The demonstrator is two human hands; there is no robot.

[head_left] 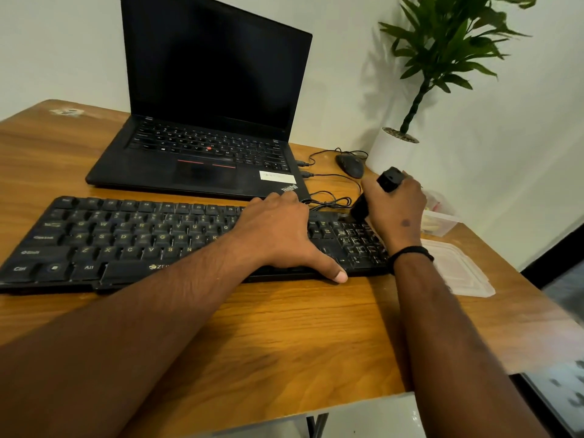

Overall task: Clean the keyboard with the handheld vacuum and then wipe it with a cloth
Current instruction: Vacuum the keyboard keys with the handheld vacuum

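Handheld vacuum [384, 188] is gripped in curled right hand [398, 210] fingers, nozzle on keyboard [126, 241]; left hand [278, 235] is laid flat, fingers spread.

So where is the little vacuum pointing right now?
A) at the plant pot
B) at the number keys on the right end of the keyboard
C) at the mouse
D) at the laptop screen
B: the right hand grips the vacuum with its tip down at the right end of the keyboard.

Matt black plastic keyboard [126, 238] on a smooth wood-grain table [284, 336]; translucent plastic lid [458, 270] beside it.
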